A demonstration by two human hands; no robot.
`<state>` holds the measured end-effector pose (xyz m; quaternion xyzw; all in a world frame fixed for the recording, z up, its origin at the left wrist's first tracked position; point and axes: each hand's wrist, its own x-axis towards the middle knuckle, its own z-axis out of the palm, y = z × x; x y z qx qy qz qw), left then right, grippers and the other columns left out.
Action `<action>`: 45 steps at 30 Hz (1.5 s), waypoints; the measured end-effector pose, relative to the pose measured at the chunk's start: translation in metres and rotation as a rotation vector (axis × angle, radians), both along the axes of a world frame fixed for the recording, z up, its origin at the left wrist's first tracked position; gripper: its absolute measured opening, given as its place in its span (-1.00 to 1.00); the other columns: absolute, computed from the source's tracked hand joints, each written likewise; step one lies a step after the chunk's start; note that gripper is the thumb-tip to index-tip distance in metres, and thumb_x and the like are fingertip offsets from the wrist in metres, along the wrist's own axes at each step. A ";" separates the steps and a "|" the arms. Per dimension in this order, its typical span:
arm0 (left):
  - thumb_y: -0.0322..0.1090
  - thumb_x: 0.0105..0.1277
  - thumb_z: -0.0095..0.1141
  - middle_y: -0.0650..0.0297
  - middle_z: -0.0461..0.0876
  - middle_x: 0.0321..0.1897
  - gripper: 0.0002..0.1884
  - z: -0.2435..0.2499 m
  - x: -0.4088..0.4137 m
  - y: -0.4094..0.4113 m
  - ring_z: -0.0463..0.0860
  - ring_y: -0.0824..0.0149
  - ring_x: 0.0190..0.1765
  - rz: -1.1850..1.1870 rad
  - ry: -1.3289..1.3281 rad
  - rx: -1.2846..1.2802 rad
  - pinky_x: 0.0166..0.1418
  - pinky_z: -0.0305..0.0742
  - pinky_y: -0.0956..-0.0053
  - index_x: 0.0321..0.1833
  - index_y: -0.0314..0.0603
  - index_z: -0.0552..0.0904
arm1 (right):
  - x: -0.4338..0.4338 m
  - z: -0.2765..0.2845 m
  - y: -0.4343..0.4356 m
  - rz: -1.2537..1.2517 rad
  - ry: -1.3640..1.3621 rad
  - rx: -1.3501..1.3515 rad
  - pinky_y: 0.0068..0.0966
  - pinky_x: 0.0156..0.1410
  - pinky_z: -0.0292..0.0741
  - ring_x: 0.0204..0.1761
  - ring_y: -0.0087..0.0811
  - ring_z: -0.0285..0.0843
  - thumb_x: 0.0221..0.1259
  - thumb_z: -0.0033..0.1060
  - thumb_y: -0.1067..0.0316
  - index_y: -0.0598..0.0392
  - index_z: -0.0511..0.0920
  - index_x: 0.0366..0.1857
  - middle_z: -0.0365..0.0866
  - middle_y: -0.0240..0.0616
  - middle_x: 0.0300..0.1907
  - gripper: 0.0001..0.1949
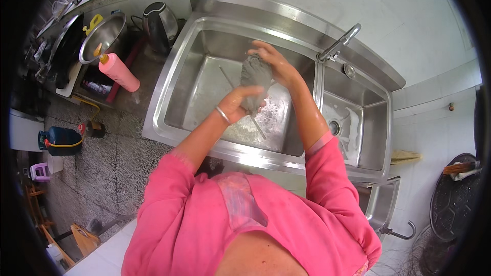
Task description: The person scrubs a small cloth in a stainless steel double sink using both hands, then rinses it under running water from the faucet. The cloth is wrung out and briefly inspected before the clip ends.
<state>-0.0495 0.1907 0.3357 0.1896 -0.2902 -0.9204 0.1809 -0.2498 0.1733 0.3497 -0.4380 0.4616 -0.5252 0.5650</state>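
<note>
A bunched, wet-looking grey cloth (254,72) is held between my two hands above the large left basin (195,96) of a stainless steel double sink. Around its lower end my left hand (238,104) is closed, the thumb lying across the front and fingertips showing on the far side. My right hand (273,61) is at the upper end, its palm against the cloth's right side and its fingers reaching over the top. A silver bangle (223,115) circles my left wrist.
A chrome faucet (339,42) rises between the left basin and the smaller right basin (374,122), which has suds near its drain. Left of the sink stand an electric kettle (161,27), a pink pump bottle (119,73) and a metal bowl (109,32).
</note>
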 end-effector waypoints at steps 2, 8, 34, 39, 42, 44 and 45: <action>-0.09 0.27 0.32 0.17 0.55 -0.07 -0.36 0.006 -0.003 -0.003 0.56 0.33 -0.19 -0.076 0.230 0.191 -0.19 0.55 0.48 0.29 -0.31 0.40 | -0.015 -0.017 0.010 0.091 -0.497 -0.139 0.08 0.43 0.42 0.43 0.04 0.35 0.45 0.06 -0.25 -0.15 0.04 0.62 0.20 0.05 0.51 -0.21; -0.13 0.27 0.32 0.06 0.51 -0.05 -0.36 0.005 -0.007 0.016 0.55 0.27 -0.20 -0.170 0.487 0.474 -0.25 0.55 0.46 0.30 -0.29 0.38 | 0.051 -0.017 0.023 0.138 -1.195 -0.326 0.06 0.27 0.55 0.34 0.08 0.44 0.40 0.17 -0.15 -0.13 0.33 0.45 0.38 0.03 0.39 -0.37; -0.36 -0.02 0.33 0.26 0.65 -0.48 -0.81 -0.033 -0.031 0.016 0.61 0.35 -0.37 0.195 -0.542 -0.401 -0.28 0.41 0.46 -0.34 -0.26 0.68 | 0.045 -0.012 0.007 -0.231 0.741 -0.103 -0.35 -0.03 0.56 -0.29 -0.27 0.64 0.09 0.26 0.33 0.12 0.67 -0.26 0.70 -0.15 -0.34 -0.83; -0.36 0.18 0.36 0.23 0.68 -0.37 -0.72 -0.030 -0.015 -0.005 0.68 0.35 -0.33 0.091 -0.474 -0.364 -0.38 0.49 0.49 -0.09 -0.25 0.63 | 0.033 -0.008 0.016 -0.479 0.296 -0.153 -0.47 -0.06 0.52 -0.26 -0.48 0.60 0.14 0.30 0.38 0.14 0.69 -0.29 0.68 -0.33 -0.33 -0.88; -0.12 0.37 0.34 0.12 0.64 -0.02 -0.52 -0.016 0.003 -0.013 0.74 0.23 -0.15 0.060 -0.310 -0.185 -0.27 0.68 0.38 0.21 -0.24 0.50 | 0.020 -0.008 0.020 -0.628 -0.096 -0.125 -0.56 -0.07 0.46 -0.24 -0.54 0.54 0.17 0.35 0.43 0.13 0.67 -0.27 0.64 -0.38 -0.30 -0.90; 0.03 0.38 0.30 0.05 0.58 0.11 -0.41 -0.025 0.013 -0.013 0.71 0.13 -0.01 0.174 -0.214 0.134 -0.07 0.69 0.24 0.28 -0.24 0.46 | 0.028 -0.001 0.022 -0.727 -0.244 -0.134 -0.55 -0.08 0.45 -0.22 -0.54 0.52 0.21 0.35 0.40 0.12 0.64 -0.23 0.62 -0.38 -0.30 -0.88; 0.11 0.38 0.28 0.01 0.55 0.17 -0.35 -0.020 0.013 -0.011 0.69 0.07 0.06 0.220 -0.159 0.297 0.02 0.69 0.18 0.31 -0.24 0.44 | 0.029 -0.001 0.026 -0.785 -0.310 -0.138 -0.54 -0.08 0.45 -0.22 -0.54 0.52 0.23 0.35 0.39 0.11 0.63 -0.21 0.61 -0.38 -0.30 -0.88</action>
